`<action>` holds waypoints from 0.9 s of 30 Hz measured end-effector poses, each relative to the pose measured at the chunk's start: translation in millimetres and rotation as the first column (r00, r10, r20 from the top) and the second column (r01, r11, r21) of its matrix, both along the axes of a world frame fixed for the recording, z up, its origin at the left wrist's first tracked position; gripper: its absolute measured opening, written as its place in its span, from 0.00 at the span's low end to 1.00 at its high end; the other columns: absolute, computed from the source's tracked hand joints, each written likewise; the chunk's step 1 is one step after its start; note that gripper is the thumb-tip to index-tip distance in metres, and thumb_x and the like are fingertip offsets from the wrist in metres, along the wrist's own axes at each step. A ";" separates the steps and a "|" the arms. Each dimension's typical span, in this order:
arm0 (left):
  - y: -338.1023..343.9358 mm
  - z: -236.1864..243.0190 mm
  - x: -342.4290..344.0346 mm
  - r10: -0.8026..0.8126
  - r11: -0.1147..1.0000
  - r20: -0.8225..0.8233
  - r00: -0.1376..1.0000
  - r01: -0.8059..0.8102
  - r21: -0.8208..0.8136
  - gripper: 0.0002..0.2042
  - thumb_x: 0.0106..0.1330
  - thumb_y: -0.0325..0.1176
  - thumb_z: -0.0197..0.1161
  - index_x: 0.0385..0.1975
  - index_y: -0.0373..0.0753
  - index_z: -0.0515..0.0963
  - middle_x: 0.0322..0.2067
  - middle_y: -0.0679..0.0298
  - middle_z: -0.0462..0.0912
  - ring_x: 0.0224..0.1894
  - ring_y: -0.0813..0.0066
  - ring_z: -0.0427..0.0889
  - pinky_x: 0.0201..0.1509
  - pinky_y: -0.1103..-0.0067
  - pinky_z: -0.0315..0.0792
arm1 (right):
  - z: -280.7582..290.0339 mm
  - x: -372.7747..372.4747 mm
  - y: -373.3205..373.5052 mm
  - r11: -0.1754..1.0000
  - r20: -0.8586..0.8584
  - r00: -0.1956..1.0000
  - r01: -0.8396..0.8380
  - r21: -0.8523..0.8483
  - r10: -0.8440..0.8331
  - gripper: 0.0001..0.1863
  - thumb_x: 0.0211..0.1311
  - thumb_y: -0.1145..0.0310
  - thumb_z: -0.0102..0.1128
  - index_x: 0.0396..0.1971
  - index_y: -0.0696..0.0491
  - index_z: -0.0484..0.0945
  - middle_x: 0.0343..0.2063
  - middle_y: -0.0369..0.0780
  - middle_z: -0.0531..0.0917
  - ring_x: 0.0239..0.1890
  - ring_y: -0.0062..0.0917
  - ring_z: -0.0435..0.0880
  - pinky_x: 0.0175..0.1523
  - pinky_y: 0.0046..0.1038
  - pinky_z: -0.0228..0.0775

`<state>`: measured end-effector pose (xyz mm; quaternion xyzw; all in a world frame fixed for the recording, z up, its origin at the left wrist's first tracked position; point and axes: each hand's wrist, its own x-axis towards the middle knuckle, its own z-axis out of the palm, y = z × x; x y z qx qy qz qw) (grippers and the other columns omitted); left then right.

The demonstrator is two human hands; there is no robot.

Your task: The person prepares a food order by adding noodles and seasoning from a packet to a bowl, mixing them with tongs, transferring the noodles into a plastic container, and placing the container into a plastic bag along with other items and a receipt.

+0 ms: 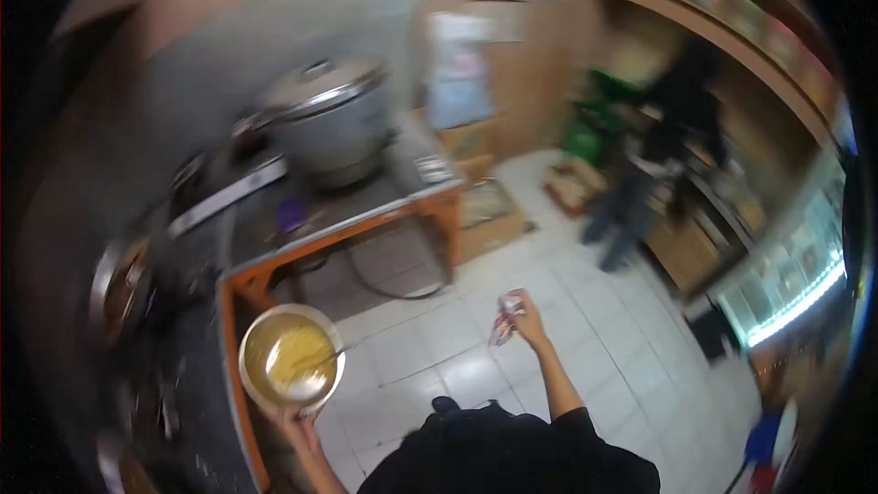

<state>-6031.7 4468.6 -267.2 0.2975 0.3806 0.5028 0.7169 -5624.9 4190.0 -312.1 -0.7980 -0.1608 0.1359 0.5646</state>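
Observation:
My left hand [297, 427] grips the near rim of a round metal bowl [250, 377], beside the orange-edged counter. Inside lies a pale yellow food [306, 346], and the handle of a utensil [335, 354] rests against the bowl's right side. Held out over the floor, my right hand [529, 320] is closed around a crumpled silver and red packet [504, 327]. Blur hides whether the packet is torn.
A large lidded pot [334, 133] stands on the orange-framed counter [366, 220], near a small purple thing [290, 214]. Cardboard boxes [494, 236] sit on the tiled floor beyond it. Another person [654, 151] stands at the far right shelves. A lit glass cabinet [791, 265] is at the right.

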 end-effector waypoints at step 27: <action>444.0 -56.5 220.9 0.281 0.916 -0.199 0.939 -0.324 -0.236 0.36 0.58 0.30 0.54 0.62 0.54 0.39 0.58 0.49 0.51 0.56 0.51 0.64 0.51 0.58 0.68 | 114.1 44.6 562.7 0.561 0.124 0.567 -0.824 0.077 0.815 0.25 0.41 0.85 0.46 0.45 0.52 0.65 0.43 0.39 0.71 0.46 0.23 0.71 0.51 0.23 0.62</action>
